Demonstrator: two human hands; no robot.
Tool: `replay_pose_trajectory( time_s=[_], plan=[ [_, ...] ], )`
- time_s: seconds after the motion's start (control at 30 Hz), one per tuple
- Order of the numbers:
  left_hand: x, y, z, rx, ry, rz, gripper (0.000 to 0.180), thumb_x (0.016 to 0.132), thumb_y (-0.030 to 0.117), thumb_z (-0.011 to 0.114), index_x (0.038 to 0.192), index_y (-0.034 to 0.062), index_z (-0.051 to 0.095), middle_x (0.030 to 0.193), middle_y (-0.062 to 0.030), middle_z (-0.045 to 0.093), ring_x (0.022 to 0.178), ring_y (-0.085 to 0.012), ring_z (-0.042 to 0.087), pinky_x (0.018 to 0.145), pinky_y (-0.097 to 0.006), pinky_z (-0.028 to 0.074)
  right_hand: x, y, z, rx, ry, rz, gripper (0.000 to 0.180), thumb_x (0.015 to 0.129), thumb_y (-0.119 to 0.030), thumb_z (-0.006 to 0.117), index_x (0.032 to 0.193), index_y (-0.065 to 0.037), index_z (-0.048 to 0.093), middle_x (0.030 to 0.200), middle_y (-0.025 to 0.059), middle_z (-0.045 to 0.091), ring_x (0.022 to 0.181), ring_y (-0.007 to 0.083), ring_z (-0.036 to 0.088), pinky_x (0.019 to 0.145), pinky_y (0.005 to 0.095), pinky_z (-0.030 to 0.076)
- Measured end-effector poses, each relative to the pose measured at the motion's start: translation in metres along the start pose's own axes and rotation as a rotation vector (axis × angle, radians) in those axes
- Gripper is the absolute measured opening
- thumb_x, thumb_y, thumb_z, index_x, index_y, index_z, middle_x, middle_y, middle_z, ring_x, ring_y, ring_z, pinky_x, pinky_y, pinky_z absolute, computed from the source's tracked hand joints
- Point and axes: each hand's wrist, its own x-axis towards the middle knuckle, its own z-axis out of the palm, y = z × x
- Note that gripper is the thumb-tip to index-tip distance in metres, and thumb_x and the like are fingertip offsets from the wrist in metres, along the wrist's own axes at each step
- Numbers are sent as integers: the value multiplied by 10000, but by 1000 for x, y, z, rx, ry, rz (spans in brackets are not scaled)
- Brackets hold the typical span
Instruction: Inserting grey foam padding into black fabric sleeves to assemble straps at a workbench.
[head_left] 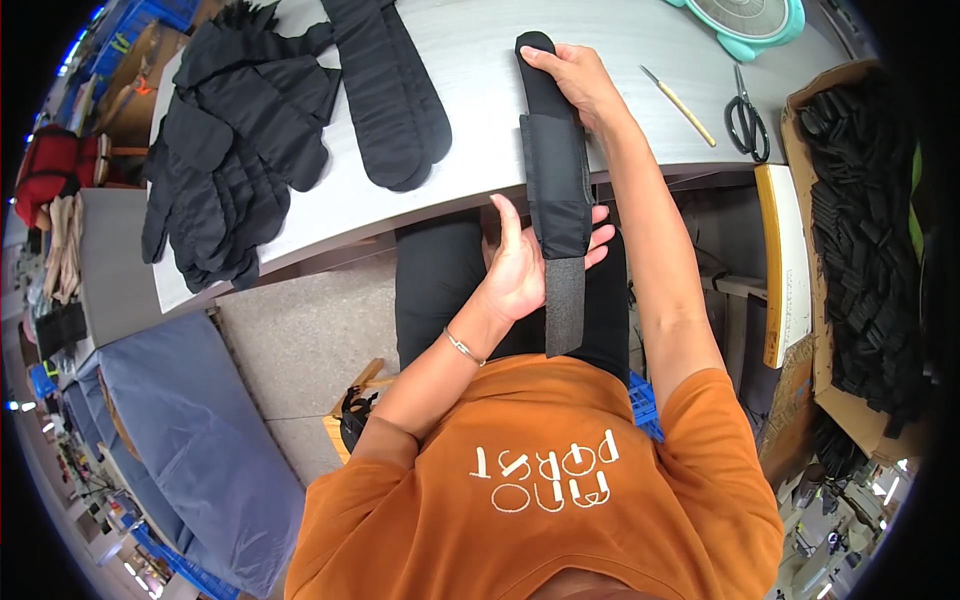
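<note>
A long black fabric strap [558, 190] hangs over the table's front edge, its rounded end farthest from me. My right hand [575, 80] is closed on that far end, thumb on top. A wider black fabric layer wraps the strap's middle, and a dark grey, foam-like strip [565, 305] sticks out of the near end. My left hand [520, 265] is under the near part with the palm up. Its thumb stands away and its fingertips show past the strap's right side, stretched out; the strap crosses the palm without the fingers closing around it.
Black fabric pieces [230, 150] pile up on the table [480, 130] at left, with two longer ones [390, 110] beside them. A pointed tool [678, 105], scissors [745, 118] and a turquoise fan [745, 22] lie right. A cardboard box [800, 95] holds many black pieces.
</note>
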Motion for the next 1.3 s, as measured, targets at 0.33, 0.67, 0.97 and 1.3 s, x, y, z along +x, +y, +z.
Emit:
replay_pose_trajectory(
  time_s=[0.33,0.67,0.97,1.3],
  plan=[
    [18,19,19,301,84,-4,605,952,506,592,1267,-8,535,1008,-95,665,846,-207,690,844,-398,595,7,14,0,-218,83,-168,382,914,-387,690,795,-24,670,638,-17,586,561,75,539,496,268,428],
    [-1,-1,21,500,180,110,302,997,274,601,1073,-17,578,812,-40,591,673,-150,616,787,-409,595,4,23,25,-767,376,-503,452,946,-408,612,719,-17,608,596,165,595,542,319,576,553,417,446],
    [-28,-18,17,383,201,-12,442,1003,356,578,1204,-37,563,1089,-147,670,978,-257,693,939,-405,557,7,24,20,-774,407,-503,491,950,-452,582,736,-11,613,685,203,645,663,403,635,615,460,492],
    [-6,-6,38,530,277,127,340,1000,298,597,1114,-22,589,848,-39,627,703,-154,633,777,-362,589,27,18,29,-875,367,-566,331,941,-287,603,851,29,644,787,256,662,758,438,646,704,508,516]
  ],
)
